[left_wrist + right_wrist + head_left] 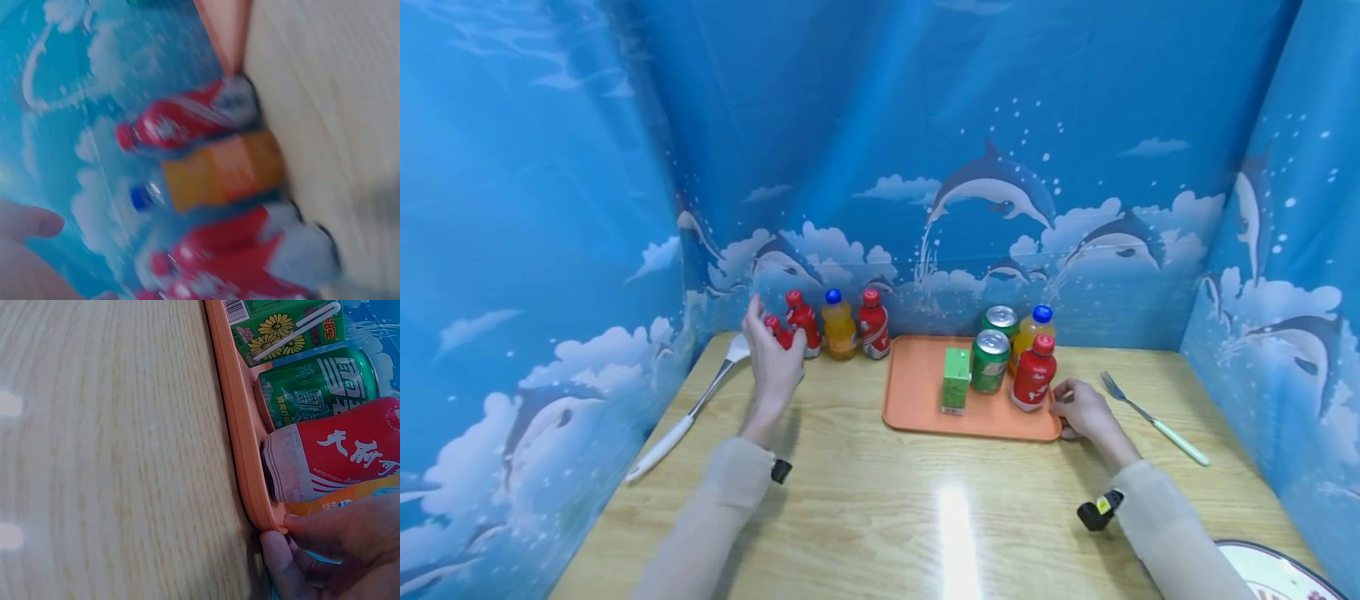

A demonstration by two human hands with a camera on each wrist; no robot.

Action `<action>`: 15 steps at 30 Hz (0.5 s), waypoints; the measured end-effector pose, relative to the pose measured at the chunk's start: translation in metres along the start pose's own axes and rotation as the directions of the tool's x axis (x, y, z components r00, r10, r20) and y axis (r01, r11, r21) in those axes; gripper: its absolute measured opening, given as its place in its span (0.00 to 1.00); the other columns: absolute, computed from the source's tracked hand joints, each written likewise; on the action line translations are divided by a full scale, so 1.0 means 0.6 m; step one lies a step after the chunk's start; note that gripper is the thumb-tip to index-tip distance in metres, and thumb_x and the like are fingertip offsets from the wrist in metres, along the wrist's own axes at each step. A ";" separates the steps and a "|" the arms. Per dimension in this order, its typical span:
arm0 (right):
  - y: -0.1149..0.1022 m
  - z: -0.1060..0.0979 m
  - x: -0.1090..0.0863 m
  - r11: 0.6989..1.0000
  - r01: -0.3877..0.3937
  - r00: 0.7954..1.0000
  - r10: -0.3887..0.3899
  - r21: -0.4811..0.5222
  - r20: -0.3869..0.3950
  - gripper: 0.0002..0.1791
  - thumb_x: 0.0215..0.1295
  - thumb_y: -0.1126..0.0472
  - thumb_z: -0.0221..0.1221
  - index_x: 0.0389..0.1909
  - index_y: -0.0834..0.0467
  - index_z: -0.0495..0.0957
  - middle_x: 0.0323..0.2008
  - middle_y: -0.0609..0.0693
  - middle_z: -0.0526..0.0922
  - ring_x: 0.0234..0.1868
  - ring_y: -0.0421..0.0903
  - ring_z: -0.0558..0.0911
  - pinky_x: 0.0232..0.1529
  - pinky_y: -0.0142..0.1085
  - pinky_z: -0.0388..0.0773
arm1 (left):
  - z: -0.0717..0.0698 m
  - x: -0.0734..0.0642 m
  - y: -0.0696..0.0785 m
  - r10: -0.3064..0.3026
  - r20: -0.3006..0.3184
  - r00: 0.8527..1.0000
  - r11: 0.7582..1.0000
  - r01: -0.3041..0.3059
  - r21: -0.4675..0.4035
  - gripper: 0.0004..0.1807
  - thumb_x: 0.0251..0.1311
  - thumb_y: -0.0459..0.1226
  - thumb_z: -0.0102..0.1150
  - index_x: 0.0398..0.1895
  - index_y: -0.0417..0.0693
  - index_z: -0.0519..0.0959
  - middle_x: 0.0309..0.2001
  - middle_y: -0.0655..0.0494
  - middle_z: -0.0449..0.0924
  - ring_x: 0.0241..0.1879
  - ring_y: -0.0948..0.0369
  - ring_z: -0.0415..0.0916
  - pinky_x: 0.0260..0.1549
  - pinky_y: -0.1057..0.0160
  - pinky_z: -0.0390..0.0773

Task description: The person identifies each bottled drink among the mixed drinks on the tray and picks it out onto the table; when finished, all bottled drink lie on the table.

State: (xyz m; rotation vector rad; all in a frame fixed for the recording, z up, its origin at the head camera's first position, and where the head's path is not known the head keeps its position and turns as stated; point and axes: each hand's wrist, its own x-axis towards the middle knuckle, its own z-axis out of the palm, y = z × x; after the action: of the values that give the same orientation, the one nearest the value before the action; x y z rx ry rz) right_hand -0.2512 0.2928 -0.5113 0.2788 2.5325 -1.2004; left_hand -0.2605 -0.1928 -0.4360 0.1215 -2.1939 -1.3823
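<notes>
My left hand (775, 365) is beside the nearest red bottle (778, 333), partly hiding it, with thumb and fingers spread apart. In the left wrist view, that hand's fingers (31, 220) show at the edge, apart from the blurred red bottles (250, 250). A row of bottles stands here: another red one (801, 321), an orange drink with blue cap (839, 329) and a third red one (874, 325). My right hand (1086, 412) pinches the right front corner of the orange tray (917, 417). On the tray stand a green drink carton (955, 382), two green cans (990, 362), a red bottle (1034, 375) and an orange drink (1036, 327).
A spatula (681, 425) with a white handle lies along the table's left side. Right of the tray lies a fork (1157, 421) with a pale green handle. A patterned plate (1270, 567) sits at the near right corner. Blue dolphin curtains (850, 167) enclose the table.
</notes>
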 end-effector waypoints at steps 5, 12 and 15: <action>0.000 -0.002 -0.001 1.000 -0.005 1.000 0.005 0.007 -0.005 0.18 0.76 0.68 0.55 0.62 0.71 0.67 0.48 0.67 0.78 0.33 0.46 0.83 0.32 0.38 0.89 | 0.053 -0.026 0.053 0.176 0.119 0.977 0.983 -0.168 -0.077 0.45 0.71 0.35 0.61 0.85 0.57 0.48 0.82 0.49 0.55 0.81 0.48 0.58 0.80 0.44 0.64; -0.002 -0.001 -0.002 1.000 -0.011 1.000 0.011 0.007 -0.003 0.18 0.76 0.68 0.55 0.62 0.71 0.67 0.48 0.67 0.77 0.34 0.46 0.83 0.33 0.38 0.89 | 0.140 -0.069 0.107 0.245 0.308 0.919 0.969 -0.225 -0.099 0.46 0.71 0.40 0.64 0.85 0.60 0.51 0.82 0.53 0.59 0.81 0.51 0.60 0.78 0.43 0.67; -0.002 0.000 -0.002 1.000 -0.012 1.000 0.012 0.003 -0.004 0.18 0.76 0.68 0.55 0.61 0.71 0.68 0.49 0.67 0.77 0.35 0.47 0.83 0.33 0.37 0.89 | 0.177 -0.090 0.125 0.257 0.401 0.879 0.965 -0.255 -0.058 0.47 0.70 0.44 0.65 0.86 0.60 0.50 0.84 0.54 0.57 0.82 0.53 0.58 0.79 0.42 0.63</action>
State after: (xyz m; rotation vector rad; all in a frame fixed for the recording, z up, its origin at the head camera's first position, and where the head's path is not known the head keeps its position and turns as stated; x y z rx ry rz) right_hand -0.2506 0.2919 -0.5098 0.2967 2.5294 -1.2002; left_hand -0.2509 -0.0527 -0.4274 -0.4873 -2.4274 -1.3491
